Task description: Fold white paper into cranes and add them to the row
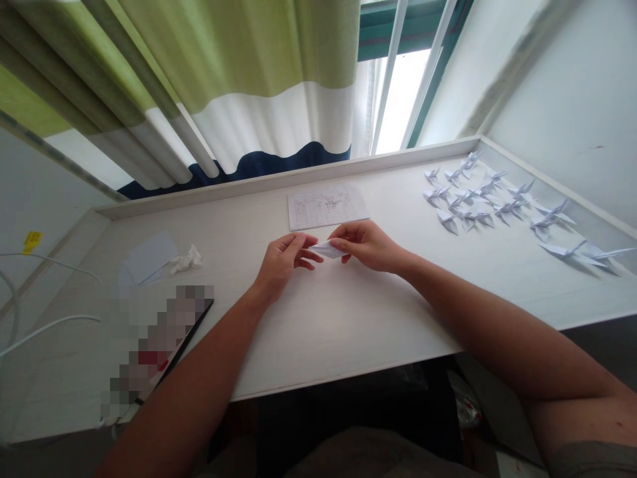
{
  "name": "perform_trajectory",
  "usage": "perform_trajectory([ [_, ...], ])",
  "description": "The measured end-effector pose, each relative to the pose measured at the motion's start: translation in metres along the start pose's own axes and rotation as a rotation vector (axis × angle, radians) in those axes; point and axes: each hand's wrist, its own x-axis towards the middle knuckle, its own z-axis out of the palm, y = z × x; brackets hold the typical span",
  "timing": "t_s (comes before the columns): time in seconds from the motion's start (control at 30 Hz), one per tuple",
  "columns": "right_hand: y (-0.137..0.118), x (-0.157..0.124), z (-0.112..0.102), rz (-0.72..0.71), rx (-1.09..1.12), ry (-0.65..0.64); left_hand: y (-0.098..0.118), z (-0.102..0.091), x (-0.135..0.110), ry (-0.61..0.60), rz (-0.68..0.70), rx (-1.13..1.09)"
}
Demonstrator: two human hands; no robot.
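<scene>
Above the middle of the white desk, a small piece of folded white paper (328,249) is held between my hands. My right hand (365,245) grips its right side between thumb and fingers. At the paper's narrow left tip, my left hand (284,260) pinches with thumb and forefinger, its other fingers slightly spread. Just behind the hands lies a printed sheet or booklet (326,207) with a table on it. Several folded paper cranes (478,192) stand in rows at the far right.
Flat white paper sheets (144,259) and a crumpled tissue (187,259) lie on the left. A blurred-out flat object with a dark edge (166,345) is nearer me, beside white cables (54,325). A raised rim (249,182) runs along the desk's back, below the curtain (279,53).
</scene>
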Motion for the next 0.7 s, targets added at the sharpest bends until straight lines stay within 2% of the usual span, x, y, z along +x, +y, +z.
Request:
perform_trajectory([
  [0.07,-0.0004,0.0008,-0.0018,-0.001,0.004,0.023,-0.0011,-0.0020,-0.0001,0.055,0.149,0.109],
  [0.13,-0.0014,0.0009,-0.0030,0.000,0.017,0.042,-0.0025,-0.0035,-0.0007,0.061,0.283,0.266],
  [0.2,-0.0029,0.0007,-0.0040,0.002,0.039,0.049,-0.0036,-0.0045,-0.0012,0.049,0.347,0.384],
  [0.3,-0.0049,0.0005,-0.0052,0.011,0.078,0.036,-0.0050,-0.0049,-0.0013,0.064,0.364,0.436],
  [0.7,-0.0058,0.0012,-0.0064,0.058,0.145,0.023,-0.0054,-0.0035,-0.0036,0.101,0.452,0.414],
])
